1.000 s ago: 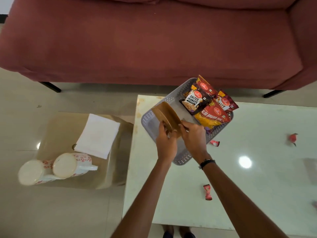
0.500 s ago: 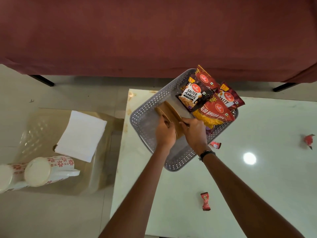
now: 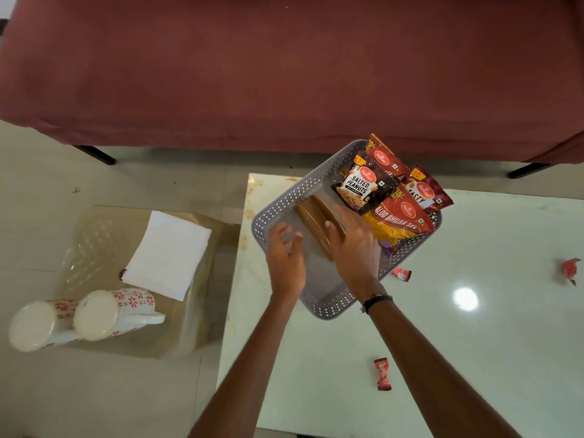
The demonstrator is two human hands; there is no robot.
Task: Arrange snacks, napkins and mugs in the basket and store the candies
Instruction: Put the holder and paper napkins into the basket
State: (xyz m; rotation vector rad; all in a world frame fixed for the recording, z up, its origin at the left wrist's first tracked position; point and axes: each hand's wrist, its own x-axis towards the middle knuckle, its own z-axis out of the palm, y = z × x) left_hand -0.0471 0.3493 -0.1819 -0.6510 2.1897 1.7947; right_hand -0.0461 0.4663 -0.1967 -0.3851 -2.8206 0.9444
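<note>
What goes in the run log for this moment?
right hand rests on brown discs | left hand open | discs, snack packets in basket

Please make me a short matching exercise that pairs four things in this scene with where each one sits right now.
Things:
1. white folded napkin stack
2. salted peanuts packet
3. red wrapped candy
4. brown round wooden pieces

Places:
A. bare on the glossy white table
B. on the translucent stool beside the mugs
C. on edge mid grey perforated basket
D. leaning at the basket's far end

Pairs: 1-B, 2-D, 3-A, 4-C
</note>
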